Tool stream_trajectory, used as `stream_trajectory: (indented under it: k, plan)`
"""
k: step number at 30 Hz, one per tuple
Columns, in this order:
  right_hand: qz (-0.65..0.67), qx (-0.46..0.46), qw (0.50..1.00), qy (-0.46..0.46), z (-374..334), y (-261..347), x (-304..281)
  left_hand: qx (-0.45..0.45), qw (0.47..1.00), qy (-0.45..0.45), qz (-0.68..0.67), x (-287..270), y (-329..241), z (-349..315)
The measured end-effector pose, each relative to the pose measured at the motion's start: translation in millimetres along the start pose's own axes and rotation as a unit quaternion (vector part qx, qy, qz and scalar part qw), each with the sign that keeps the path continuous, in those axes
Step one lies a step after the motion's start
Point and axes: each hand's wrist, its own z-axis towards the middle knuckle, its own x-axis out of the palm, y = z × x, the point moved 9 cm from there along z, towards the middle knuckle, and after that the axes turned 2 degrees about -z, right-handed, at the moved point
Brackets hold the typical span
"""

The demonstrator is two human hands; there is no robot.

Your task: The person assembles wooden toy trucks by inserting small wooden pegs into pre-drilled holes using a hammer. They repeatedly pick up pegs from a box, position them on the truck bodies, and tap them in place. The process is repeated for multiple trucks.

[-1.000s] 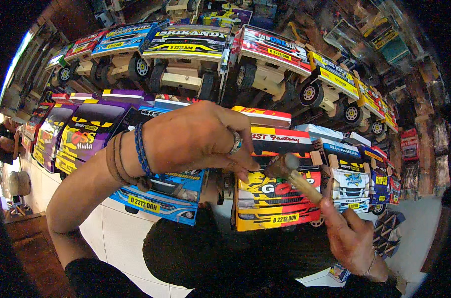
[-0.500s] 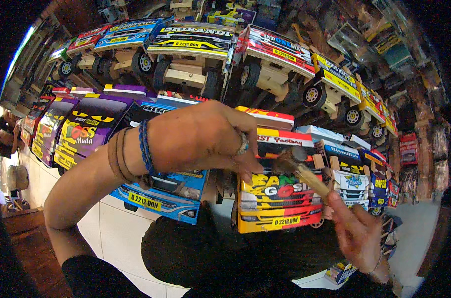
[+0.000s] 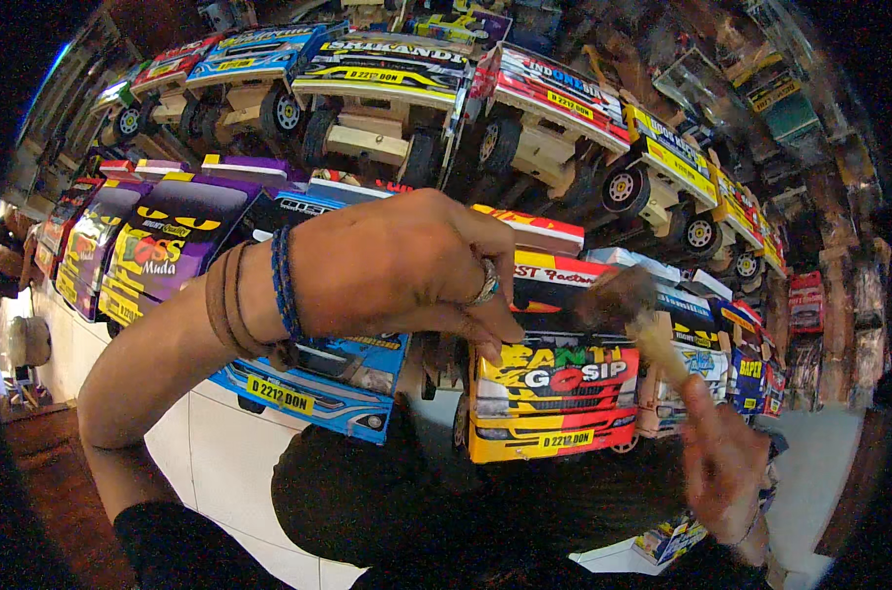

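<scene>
My left hand (image 3: 397, 261) arches over a toy truck (image 3: 554, 403) with a yellow and red printed front. Its thumb and fingers are pinched together at the truck's upper left edge, and whatever lies between them is hidden. On the right, my right hand (image 3: 726, 457) grips a hammer (image 3: 665, 356) by its wooden handle. The hammer's head is smeared by motion and hangs near the truck's upper right side, apart from my left fingers. A blue toy truck (image 3: 318, 383) sits partly under my left wrist.
Purple toy trucks (image 3: 175, 246) stand at the left, and a white and blue one (image 3: 682, 369) is close on the right. Behind them runs a raised row of toy trucks (image 3: 382, 84) with black wheels. Pale floor tiles (image 3: 210, 457) show at the lower left.
The hammer has swung to the right, away from my left fingers, with my right hand moving slightly right too. My left hand keeps its pinch at the truck's edge.
</scene>
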Motion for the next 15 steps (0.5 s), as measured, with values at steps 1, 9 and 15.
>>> stream_trajectory:
  k: [1, 9, 15]
  plan:
    - [0.008, 0.003, 0.998, -0.056, -0.5, -0.1, -10.4, -0.006, 1.000, 0.004, -0.010, 1.7, 1.1, -0.1]
    - [0.051, 0.012, 0.998, 0.030, 1.7, -3.2, 6.2, 0.018, 1.000, -0.008, 0.000, 1.2, -1.4, -0.9]
    - [0.023, 0.014, 0.998, -0.054, 3.4, -2.4, -13.6, 0.012, 1.000, -0.019, -0.010, -0.5, -1.2, -0.6]
